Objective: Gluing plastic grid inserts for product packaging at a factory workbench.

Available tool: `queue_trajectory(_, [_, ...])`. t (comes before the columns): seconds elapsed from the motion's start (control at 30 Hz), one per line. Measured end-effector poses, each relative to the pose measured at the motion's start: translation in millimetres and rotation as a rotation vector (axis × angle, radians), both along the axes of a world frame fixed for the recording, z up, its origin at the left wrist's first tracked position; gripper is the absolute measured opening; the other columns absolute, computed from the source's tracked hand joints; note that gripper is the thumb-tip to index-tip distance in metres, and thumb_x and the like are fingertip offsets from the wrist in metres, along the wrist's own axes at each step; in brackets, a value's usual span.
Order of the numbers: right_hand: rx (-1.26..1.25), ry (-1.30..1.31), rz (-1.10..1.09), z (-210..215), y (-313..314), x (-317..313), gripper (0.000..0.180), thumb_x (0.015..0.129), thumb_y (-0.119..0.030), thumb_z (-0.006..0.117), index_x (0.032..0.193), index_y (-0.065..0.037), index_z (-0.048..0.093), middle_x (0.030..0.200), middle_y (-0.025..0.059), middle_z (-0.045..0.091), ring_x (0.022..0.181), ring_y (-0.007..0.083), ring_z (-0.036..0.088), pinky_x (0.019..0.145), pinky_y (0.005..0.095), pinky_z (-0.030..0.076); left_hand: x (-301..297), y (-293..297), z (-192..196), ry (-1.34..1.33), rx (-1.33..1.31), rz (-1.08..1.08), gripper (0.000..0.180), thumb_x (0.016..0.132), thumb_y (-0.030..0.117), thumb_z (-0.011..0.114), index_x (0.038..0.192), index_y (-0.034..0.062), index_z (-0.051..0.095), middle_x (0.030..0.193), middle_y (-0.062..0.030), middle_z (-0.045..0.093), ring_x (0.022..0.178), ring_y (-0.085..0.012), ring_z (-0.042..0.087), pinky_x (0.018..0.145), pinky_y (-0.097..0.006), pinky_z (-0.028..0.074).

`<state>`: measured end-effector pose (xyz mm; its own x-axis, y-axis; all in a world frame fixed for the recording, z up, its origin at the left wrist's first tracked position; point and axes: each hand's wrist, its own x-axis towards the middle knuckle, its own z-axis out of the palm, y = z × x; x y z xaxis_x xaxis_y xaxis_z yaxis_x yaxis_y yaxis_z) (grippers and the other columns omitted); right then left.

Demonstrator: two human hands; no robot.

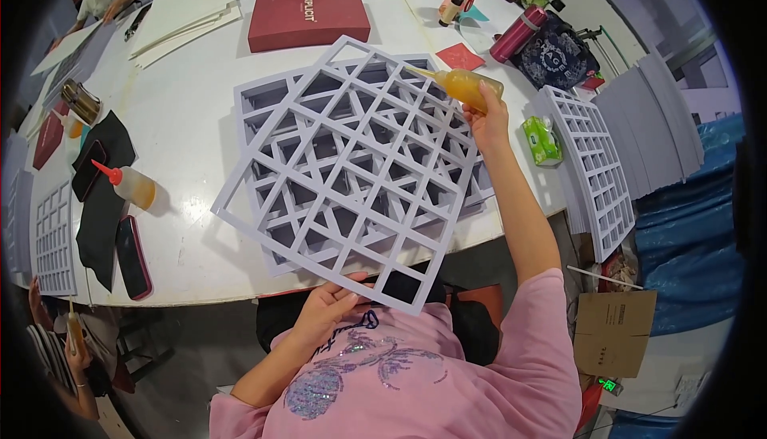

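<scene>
My right hand (487, 122) is closed around a squeeze bottle (470, 89) of amber liquid. Its thin nozzle points left, over the far right edge of a pale grey lattice panel (256, 228) with square openings. At the panel's near edge, my left hand (327, 305) grips the rim, thumb on top and the other fingers partly hidden underneath. The panel is turned at an angle above a stack of similar lattice panels (246, 119) on the white table (192, 239). Whether the nozzle touches the panel I cannot tell.
Left lie a red-tipped squeeze bottle (134, 186), a phone (133, 257) and black sheets (104, 219). A red box (307, 20) stands behind. To the right are a green tissue pack (542, 141), more lattice panels (591, 171) and a bottle (518, 33). Co-workers sit far left and near left.
</scene>
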<state>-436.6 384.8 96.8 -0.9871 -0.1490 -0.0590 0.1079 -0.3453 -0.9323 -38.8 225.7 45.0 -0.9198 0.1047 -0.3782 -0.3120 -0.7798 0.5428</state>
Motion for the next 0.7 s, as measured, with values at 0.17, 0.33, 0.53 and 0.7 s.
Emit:
queue_trajectory(0.17, [0.063, 0.038, -0.004, -4, -17, -15, 0.042, 0.079, -0.028, 0.068, 0.103, -0.001, 0.047, 0.083, 0.0102, 0.057, 0.061, 0.0162, 0.057, 0.052, 0.0248, 0.046, 1, -3, 3, -0.019, -0.021, 0.006, 0.04, 0.09, 0.006, 0.052, 0.128, -0.0013, 0.042, 0.117, -0.0181, 0.056, 0.104, -0.024, 0.058, 0.088, -0.036, 0.049])
queue_trajectory(0.33, [0.109, 0.065, -0.053, -4, -16, -10, 0.054, 0.078, -0.023, 0.07, 0.109, 0.001, 0.033, 0.085, 0.0154, 0.056, 0.057, 0.0169, 0.056, 0.048, 0.0261, 0.047, 2, -4, 0, -0.029, -0.038, -0.005, 0.04, 0.089, 0.006, 0.053, 0.128, -0.001, 0.043, 0.118, -0.0178, 0.056, 0.104, -0.0234, 0.058, 0.088, -0.034, 0.049])
queue_trajectory(0.53, [0.118, -0.003, 0.084, -2, -7, 50, 0.051, 0.079, -0.023, 0.069, 0.109, 0.0, 0.035, 0.086, 0.0149, 0.056, 0.057, 0.0159, 0.056, 0.048, 0.0239, 0.045, -2, -4, -1, -0.039, -0.029, 0.012, 0.039, 0.089, 0.006, 0.054, 0.126, -0.0009, 0.045, 0.115, -0.017, 0.058, 0.101, -0.0206, 0.059, 0.086, -0.032, 0.049])
queue_trajectory(0.7, [0.123, -0.048, 0.219, 5, -4, 112, 0.046, 0.08, -0.02, 0.068, 0.108, -0.001, 0.037, 0.088, 0.0131, 0.057, 0.058, 0.0154, 0.056, 0.048, 0.0236, 0.045, -3, -4, -1, -0.059, -0.069, -0.045, 0.039, 0.088, 0.007, 0.056, 0.125, 0.0, 0.047, 0.113, -0.0134, 0.06, 0.099, -0.017, 0.059, 0.086, -0.028, 0.049])
